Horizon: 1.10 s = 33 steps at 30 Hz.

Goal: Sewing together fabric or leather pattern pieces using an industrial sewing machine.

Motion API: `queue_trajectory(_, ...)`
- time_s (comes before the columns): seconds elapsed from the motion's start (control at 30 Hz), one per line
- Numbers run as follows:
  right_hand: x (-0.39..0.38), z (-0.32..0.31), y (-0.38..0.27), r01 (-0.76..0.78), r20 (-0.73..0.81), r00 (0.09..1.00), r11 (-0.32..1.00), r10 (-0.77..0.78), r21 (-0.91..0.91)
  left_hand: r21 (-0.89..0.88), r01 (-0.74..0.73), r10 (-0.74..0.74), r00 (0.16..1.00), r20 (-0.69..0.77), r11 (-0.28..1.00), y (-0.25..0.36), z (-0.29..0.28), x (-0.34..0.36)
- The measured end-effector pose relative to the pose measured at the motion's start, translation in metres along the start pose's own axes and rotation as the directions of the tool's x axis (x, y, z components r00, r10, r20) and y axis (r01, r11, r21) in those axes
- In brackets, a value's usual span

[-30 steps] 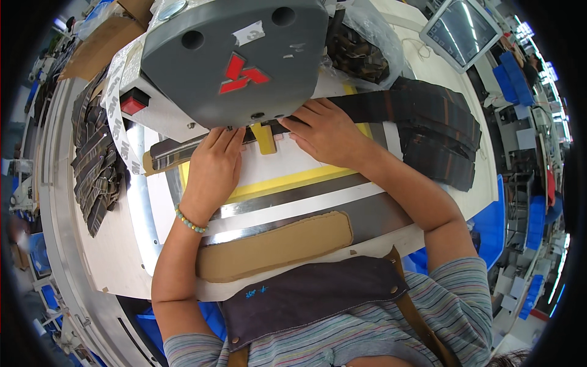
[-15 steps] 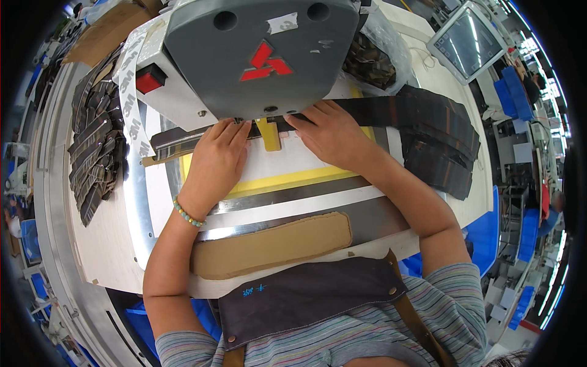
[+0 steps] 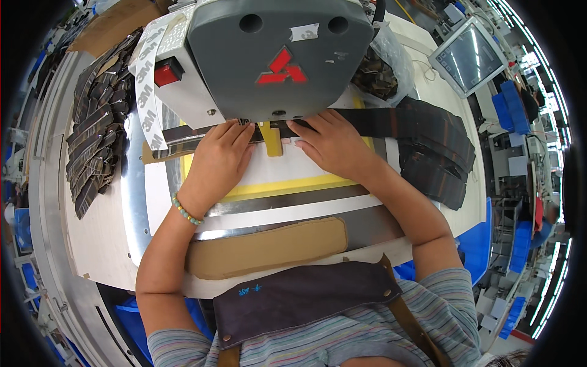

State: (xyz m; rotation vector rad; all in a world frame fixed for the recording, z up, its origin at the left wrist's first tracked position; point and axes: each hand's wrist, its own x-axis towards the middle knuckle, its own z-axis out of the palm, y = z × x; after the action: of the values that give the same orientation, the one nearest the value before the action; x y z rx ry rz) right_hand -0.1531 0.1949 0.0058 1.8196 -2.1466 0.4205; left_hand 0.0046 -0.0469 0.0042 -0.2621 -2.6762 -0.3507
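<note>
Fingers (image 3: 227,133) of bare left hand (image 3: 214,159) and right hand (image 3: 341,148) rested on dark striped fabric strip (image 3: 374,122), at upper centre, grip unclear; holding it evenly flat seemed wise.

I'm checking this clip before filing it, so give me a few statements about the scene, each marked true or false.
1. Both the left hand and the right hand have fingers at the dark fabric strip, near the grey machine head. True.
2. Beads circle the right wrist. False: the beaded bracelet is on the left wrist.
3. A yellow piece sits between the two hands. True.
4. A display stands left of the machine head. False: the tilted screen is on its right.
5. A brown flat piece lies between the hands and the apron. True.
</note>
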Motion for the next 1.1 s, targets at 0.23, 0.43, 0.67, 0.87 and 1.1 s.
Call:
queue_trajectory(0.23, -0.0022, 0.0014, -0.0018, -0.006, 0.031, 1.000, 1.000, 0.006, -0.001, -0.018, -0.005, 0.005, 1.000, -0.019, 1.000, 0.0002, -0.0009, -0.0002)
queue_trajectory(0.43, -0.0018, -0.0023, -0.0042, -0.012, 0.039, 0.999, 1.000, 0.012, -0.001, -0.037, 0.009, -0.010, 1.000, -0.009, 0.999, 0.0002, -0.0010, -0.0009)
queue_trajectory(0.67, -0.0014, -0.0012, -0.0081, 0.010, 0.053, 0.999, 0.998, -0.007, -0.057, -0.046, 0.012, -0.012, 1.000, 0.000, 0.999, 0.0000, -0.0017, -0.0011)
queue_trajectory(0.87, -0.0011, -0.0019, -0.0099, -0.003, 0.062, 0.998, 0.999, 0.006, -0.054, -0.051, 0.012, -0.013, 1.000, -0.010, 0.999, 0.0002, -0.0011, -0.0024)
queue_trajectory(1.1, -0.0006, 0.0002, -0.0077, 0.000, 0.056, 0.998, 0.998, 0.003, -0.066, -0.047, 0.002, -0.003, 1.000, -0.022, 0.999, -0.0015, -0.0007, -0.0018)
